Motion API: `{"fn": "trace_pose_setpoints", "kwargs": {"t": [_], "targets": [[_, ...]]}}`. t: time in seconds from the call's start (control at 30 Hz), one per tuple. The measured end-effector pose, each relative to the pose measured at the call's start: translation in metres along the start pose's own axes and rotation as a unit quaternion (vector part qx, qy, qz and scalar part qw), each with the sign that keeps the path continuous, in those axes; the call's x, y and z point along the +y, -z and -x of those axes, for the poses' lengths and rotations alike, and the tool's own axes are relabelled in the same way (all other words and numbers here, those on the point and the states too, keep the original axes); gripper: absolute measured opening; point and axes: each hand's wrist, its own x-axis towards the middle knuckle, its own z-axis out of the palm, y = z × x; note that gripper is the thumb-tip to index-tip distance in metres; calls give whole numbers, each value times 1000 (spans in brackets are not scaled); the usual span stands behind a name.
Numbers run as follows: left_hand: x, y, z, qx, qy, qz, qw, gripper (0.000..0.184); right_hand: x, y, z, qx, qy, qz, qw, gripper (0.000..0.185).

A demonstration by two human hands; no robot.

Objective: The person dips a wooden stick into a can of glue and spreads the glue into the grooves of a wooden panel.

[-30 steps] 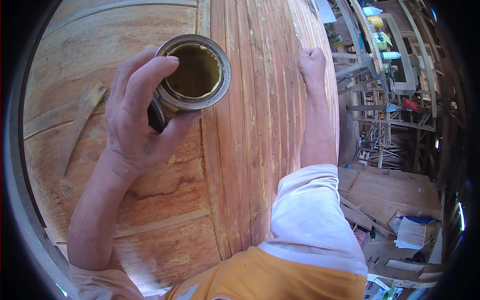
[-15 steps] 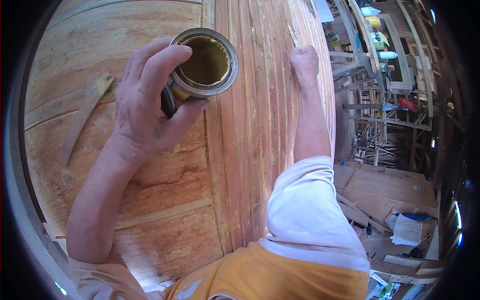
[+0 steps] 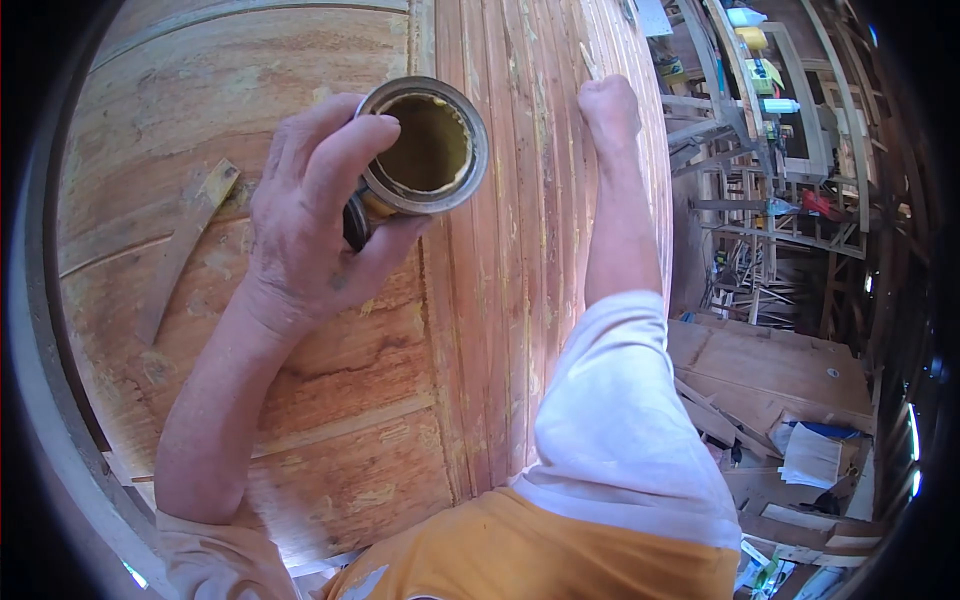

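My left hand point(image 3: 310, 200) grips an open metal can point(image 3: 478, 150) from its left side, thumb below and fingers curled over the rim. The can is tilted so its yellowish-brown inside shows. A dark rounded part, of a kind I cannot make out, sits between palm and can. My right hand point(image 3: 608, 105) is closed in a fist at the far right of the wooden surface. A thin pale stick-like tool point(image 3: 590, 62) pokes out beyond it over the grooved wood; its tip is too small to make out. Yellow smears mark the grooved boards point(image 3: 500, 300) between my hands.
A thin tapered wood strip point(image 3: 190, 250) lies on the panelled wood point(image 3: 340, 370) at the left. On the right are wooden frames point(image 3: 810, 100), plastic bottles point(image 3: 780, 106), a brown board point(image 3: 780, 365) and papers point(image 3: 810, 455) among scraps.
My right hand has shifted slightly farther up along the grooved boards with the stick-like tool. The can, left hand and panel appear a little lower and farther right in view.
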Motion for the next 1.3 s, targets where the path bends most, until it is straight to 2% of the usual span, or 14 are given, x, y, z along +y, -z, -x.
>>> {"fn": "trace_pose_setpoints", "kwargs": {"t": [0.2, 0.5, 0.7, 0.8, 0.9, 1.0, 1.1, 1.3], "targets": [[-3, -2, 0, 0, 8, 15, 1000, 74, 7, 7, 10, -5, -15, 87, 996, 29], [-4, -1, 1, -6, 10, 16, 1000, 73, 3, 2, -10, -21, -12, 68, 997, 31], [0, 1, 0, -12, 16, 14, 1000, 73, 36, -28, -22, 5, -5, -15, 1000, 29], [-1, 3, 0, -34, 9, 3, 999, 69, 40, -19, -16, 5, 1, -97, 995, 29], [-4, -2, 2, -10, 10, 17, 1000, 73, 47, -16, -8, 40, 7, -121, 992, 34], [-5, -3, 2, -8, 5, 17, 1000, 75, 37, -11, 1, 35, 13, -109, 993, 37], [-5, -3, 3, -10, 5, 24, 1000, 75, 38, -12, -4, 18, 13, -30, 999, 38], [-5, -4, 3, -5, 10, 31, 999, 75, 43, -18, -5, 46, 18, -103, 993, 45]]}}
